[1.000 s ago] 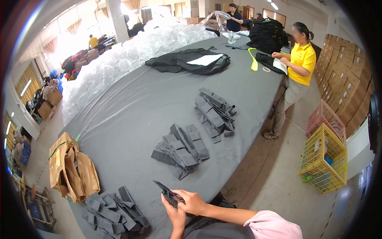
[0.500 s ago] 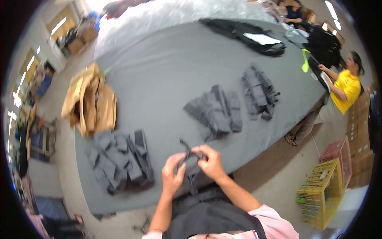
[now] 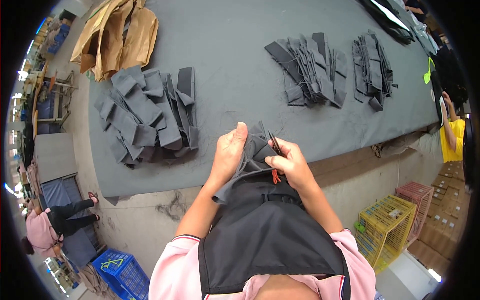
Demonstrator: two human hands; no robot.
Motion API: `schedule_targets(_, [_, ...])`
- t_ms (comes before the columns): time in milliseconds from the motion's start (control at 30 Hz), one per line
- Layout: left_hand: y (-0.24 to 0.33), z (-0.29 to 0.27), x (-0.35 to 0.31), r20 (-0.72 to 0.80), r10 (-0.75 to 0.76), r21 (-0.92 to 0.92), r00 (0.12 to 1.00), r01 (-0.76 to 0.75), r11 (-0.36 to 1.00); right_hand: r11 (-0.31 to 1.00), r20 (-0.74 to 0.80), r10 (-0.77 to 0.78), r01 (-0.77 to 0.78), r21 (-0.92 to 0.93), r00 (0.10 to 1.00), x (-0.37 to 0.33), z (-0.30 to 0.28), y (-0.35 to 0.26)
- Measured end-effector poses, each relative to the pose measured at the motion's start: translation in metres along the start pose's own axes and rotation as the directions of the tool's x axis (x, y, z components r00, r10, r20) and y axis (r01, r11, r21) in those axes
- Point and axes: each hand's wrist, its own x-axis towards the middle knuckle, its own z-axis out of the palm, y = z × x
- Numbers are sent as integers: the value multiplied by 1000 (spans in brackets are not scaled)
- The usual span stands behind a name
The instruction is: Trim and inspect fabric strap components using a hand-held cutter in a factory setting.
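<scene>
A dark grey fabric piece [image 3: 256, 152] is held between my two hands at the near edge of the table. My left hand [image 3: 230, 152] grips its left side, thumb pointing up. My right hand [image 3: 290, 162] is closed on its right side and also holds black thread snips [image 3: 274, 143], blades pointing up and away. A red-orange cord [image 3: 276, 176] hangs below the right fingers. One strip of the fabric droops toward my apron. To the left lies a large heap of folded grey fabric pieces [image 3: 145, 112].
Two smaller stacks of grey pieces, a middle one [image 3: 312, 70] and a right one [image 3: 372, 70], lie farther right on the grey-covered table [image 3: 225, 55]. An open brown paper bag [image 3: 117, 37] stands far left. Yellow crate [image 3: 385, 225] and blue crate [image 3: 122, 275] sit on the floor. Coworkers are at both sides.
The view has tilted downward, so the table's far end has left the picture. The fabric is spread wider between my hands, and the snips now show in my right hand.
</scene>
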Motion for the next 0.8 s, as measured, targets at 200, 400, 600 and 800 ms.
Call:
schedule_targets(200, [3,0,-7,-50,-5,94,999,9,996,563,-101,-661,403,-722,743,-16,12,-12])
schedule_targets(400, [0,-5,-5,0,-45,123,999,45,991,279,198,-602,436,-855,773,-21,4,-34])
schedule_targets(600, [0,-3,-9,12,-88,122,996,86,989,203,340,-577,534,-821,743,-14,2,-40])
schedule_targets(800, [-1,-4,-12,53,-202,64,978,199,978,-15,415,-643,531,-847,644,-16,3,-31])
